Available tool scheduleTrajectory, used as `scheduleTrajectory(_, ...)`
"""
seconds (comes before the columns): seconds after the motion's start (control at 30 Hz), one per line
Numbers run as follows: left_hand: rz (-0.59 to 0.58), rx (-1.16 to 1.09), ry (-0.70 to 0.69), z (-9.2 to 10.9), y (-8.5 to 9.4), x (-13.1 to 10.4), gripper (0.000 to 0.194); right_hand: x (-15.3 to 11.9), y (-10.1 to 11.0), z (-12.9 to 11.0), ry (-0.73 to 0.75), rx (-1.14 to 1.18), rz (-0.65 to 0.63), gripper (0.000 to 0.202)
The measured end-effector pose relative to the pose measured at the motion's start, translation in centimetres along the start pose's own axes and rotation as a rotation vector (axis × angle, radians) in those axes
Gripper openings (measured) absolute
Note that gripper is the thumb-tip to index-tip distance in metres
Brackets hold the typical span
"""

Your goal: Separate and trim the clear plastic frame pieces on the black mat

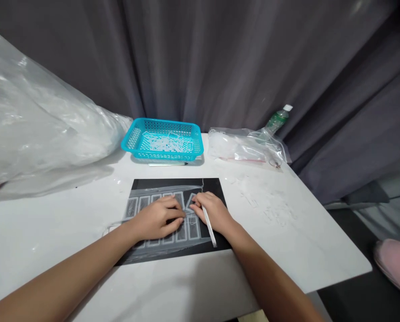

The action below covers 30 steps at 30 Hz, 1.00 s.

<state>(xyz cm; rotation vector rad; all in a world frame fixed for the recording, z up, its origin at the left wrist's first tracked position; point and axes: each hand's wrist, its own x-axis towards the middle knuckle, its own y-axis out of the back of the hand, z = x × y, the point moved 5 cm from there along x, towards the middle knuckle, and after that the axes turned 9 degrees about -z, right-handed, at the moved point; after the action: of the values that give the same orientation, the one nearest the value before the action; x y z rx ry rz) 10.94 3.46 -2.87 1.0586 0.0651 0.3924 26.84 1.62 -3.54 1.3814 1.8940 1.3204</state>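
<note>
A sheet of clear plastic [193, 229] with rows of whitish rectangular frames lies on a black mat [216, 185]. My left hand [161, 218] rests on the sheet with its fingers slightly spread and bent, tips touching it near the middle. Close by on the right, my right hand [215, 212] grips a slim white stick-like tool [210, 230], whose end sticks out towards me. Its fingertips also touch one tilted rectangular frame [190, 202]; whether they pinch it I cannot tell. The tool's working tip is hidden by the fingers.
Behind the mat stands a blue basket [162, 156] with many thin white strips. A white pen-like stick [166, 164] lies before it. Clear bags [240, 147], a green-labelled bottle [278, 118] and clear scraps [276, 210] are right. A big plastic bag [45, 120] bulges at left.
</note>
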Motion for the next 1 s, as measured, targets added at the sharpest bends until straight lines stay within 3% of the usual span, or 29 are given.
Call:
scheduleTrajectory(0.23, 0.021, 0.048, 0.007, 0.0, -0.3, 0.1, 0.029, 0.0, -0.2, -0.1, 0.047, 0.086, -0.007, 0.010)
scheduleTrajectory(0.3, 0.032, 0.073, 0.013, -0.1, -0.3, 0.1, 0.028, -0.1, -0.1, 0.3, -0.024, 0.174, 0.019, 0.003)
scheduleTrajectory(0.43, 0.020, 0.131, 0.030, -0.1, -0.6, 0.1, 0.028, -0.6, 0.0, 1.5, -0.218, 0.531, 0.136, 0.019)
scheduleTrajectory(0.53, 0.008, 0.153, 0.049, 0.0, -0.7, 0.2, 0.028, -0.5, -0.2, 1.9, -0.284, 0.670, 0.087, 0.021)
scheduleTrajectory(0.67, 0.003, 0.145, 0.057, 0.0, -0.6, 0.3, 0.028, 0.1, -0.1, 1.9, -0.300, 0.683, -0.061, 0.020)
scheduleTrajectory(1.0, 0.021, 0.120, 0.048, 0.0, -0.4, 0.3, 0.028, 0.3, 0.0, 1.6, -0.296, 0.555, -0.073, 0.016)
